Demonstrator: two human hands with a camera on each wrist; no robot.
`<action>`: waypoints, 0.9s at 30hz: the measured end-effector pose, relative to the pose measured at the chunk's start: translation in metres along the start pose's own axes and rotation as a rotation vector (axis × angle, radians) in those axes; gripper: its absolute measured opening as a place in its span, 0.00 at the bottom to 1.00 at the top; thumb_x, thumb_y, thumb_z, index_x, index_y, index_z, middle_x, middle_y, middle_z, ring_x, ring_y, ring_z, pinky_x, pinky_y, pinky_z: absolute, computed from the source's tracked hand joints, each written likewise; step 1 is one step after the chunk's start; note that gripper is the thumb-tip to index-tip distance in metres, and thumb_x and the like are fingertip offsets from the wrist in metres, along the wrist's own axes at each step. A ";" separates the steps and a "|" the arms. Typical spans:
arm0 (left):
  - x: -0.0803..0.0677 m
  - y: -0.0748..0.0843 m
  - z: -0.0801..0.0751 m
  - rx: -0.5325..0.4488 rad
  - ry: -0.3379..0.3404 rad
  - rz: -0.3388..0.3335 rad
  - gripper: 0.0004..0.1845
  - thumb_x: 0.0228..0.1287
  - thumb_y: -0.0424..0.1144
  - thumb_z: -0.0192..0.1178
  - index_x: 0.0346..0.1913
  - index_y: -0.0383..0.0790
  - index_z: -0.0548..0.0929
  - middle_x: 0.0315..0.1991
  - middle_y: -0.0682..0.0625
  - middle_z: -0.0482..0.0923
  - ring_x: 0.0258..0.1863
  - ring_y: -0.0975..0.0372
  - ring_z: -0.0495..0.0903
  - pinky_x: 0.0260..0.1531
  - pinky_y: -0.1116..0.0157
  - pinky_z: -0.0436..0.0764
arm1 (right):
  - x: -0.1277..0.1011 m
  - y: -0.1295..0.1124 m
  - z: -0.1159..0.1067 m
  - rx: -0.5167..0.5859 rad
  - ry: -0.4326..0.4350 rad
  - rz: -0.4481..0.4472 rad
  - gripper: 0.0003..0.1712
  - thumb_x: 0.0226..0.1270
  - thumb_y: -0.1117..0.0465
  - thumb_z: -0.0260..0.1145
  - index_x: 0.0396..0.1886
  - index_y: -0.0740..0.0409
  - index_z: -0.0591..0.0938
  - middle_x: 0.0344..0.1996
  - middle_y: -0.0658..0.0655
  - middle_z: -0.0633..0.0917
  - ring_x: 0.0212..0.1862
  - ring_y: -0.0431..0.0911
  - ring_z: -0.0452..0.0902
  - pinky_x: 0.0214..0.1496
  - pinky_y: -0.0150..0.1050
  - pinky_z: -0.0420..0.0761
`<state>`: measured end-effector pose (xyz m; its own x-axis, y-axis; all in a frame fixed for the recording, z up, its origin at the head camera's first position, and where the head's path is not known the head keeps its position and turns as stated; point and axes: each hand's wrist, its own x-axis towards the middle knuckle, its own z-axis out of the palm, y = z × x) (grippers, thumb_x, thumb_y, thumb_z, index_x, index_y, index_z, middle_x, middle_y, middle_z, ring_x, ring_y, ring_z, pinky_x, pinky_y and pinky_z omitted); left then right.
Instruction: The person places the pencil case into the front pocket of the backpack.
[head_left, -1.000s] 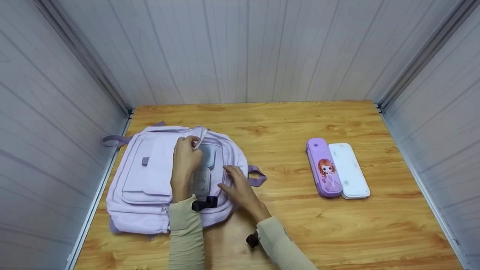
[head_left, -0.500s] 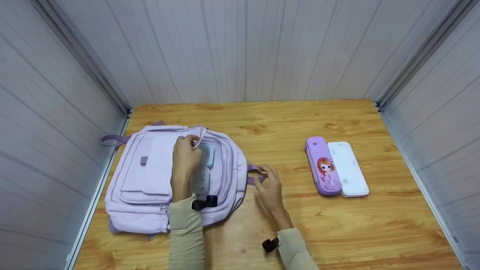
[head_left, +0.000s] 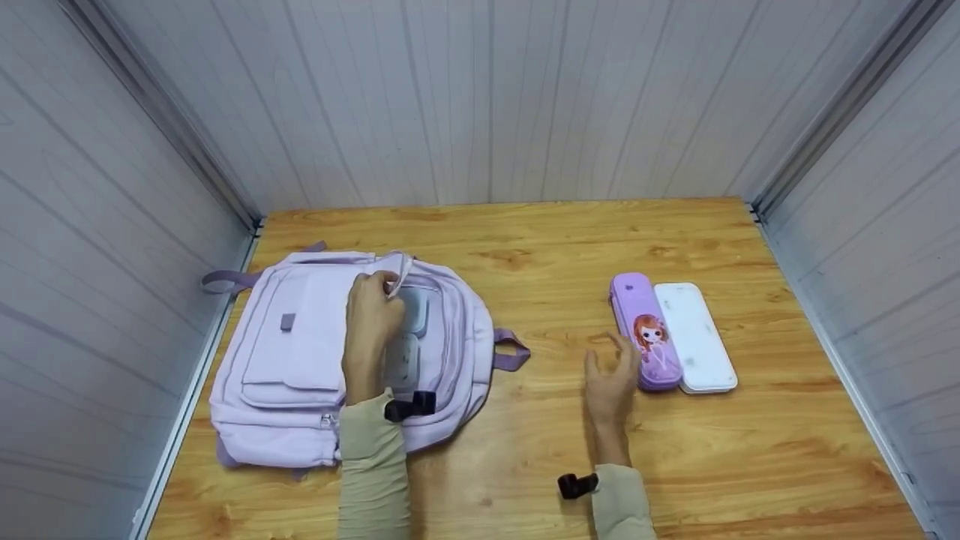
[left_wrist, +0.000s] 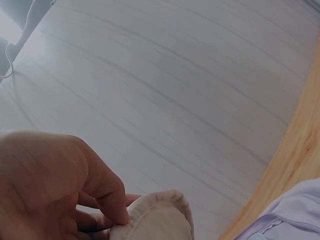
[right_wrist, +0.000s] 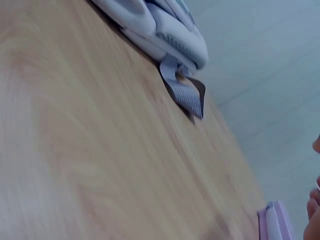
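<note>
A lilac backpack [head_left: 300, 352] lies flat at the table's left, its main compartment open with pale boxes [head_left: 411, 330] showing inside. My left hand [head_left: 369, 322] pinches the raised edge of the backpack's flap [left_wrist: 155, 217] and holds it up. My right hand [head_left: 613, 375] hovers over the wood with relaxed, spread fingers, holding nothing, just left of a purple pencil case [head_left: 646, 333] printed with a cartoon girl. In the right wrist view the backpack's side strap [right_wrist: 186, 93] and a corner of the purple case [right_wrist: 274, 222] show.
A white flat case [head_left: 696, 337] lies against the purple one on its right. The wooden table [head_left: 540, 247] is boxed in by grey panel walls on three sides. The backpack's loop handle [head_left: 510, 349] sticks out toward the table's middle.
My right hand left the backpack's opening, passed the loop handle and moved right to beside the purple pencil case. The left hand kept its hold on the flap.
</note>
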<state>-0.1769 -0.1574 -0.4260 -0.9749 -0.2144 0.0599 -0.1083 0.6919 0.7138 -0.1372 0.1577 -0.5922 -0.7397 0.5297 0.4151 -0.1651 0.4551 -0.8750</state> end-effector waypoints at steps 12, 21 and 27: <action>0.000 0.002 0.005 0.014 -0.001 0.010 0.22 0.52 0.25 0.46 0.51 0.27 0.80 0.41 0.36 0.75 0.44 0.47 0.73 0.49 0.52 0.70 | 0.022 0.024 -0.035 -0.254 0.134 0.331 0.43 0.49 0.64 0.72 0.66 0.63 0.64 0.64 0.68 0.63 0.66 0.62 0.56 0.69 0.52 0.52; -0.001 0.003 0.007 0.028 -0.026 -0.004 0.22 0.52 0.25 0.47 0.52 0.26 0.79 0.43 0.35 0.75 0.46 0.46 0.73 0.50 0.52 0.70 | 0.023 0.031 -0.044 -0.245 0.085 0.399 0.46 0.49 0.66 0.72 0.68 0.65 0.61 0.65 0.70 0.61 0.67 0.63 0.53 0.70 0.53 0.52; -0.002 0.004 0.005 0.045 -0.029 -0.001 0.22 0.51 0.25 0.47 0.51 0.27 0.79 0.42 0.35 0.75 0.45 0.46 0.74 0.50 0.52 0.71 | 0.020 0.035 -0.046 -0.229 0.086 0.427 0.47 0.50 0.65 0.73 0.69 0.65 0.60 0.65 0.71 0.61 0.67 0.64 0.53 0.70 0.53 0.52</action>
<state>-0.1762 -0.1502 -0.4270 -0.9799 -0.1958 0.0386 -0.1175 0.7224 0.6814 -0.1276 0.2176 -0.6028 -0.6515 0.7564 0.0586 0.2963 0.3248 -0.8982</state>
